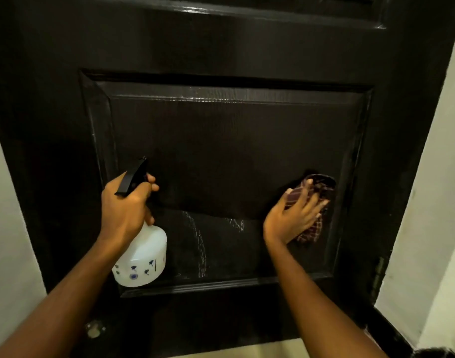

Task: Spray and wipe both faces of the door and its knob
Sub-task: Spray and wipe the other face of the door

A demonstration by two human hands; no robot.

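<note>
door (221, 138) fills view, knob unseen | left hand (123, 210) 8 o'clock, fingers curled round spray bottle (143, 257) | right hand (291, 218) 4 o'clock, fingers spread flat, pressing cloth (318, 200) on door | risk: unpinched cloth may slip; wet streaks (195, 241) at 6 o'clock may dry

Dark glossy panelled door (221, 138), wet streaks low on its recessed panel. White spray bottle (143, 257), black trigger, near panel's left edge. Maroon checked cloth (323, 186) bunched against panel's right side
</note>
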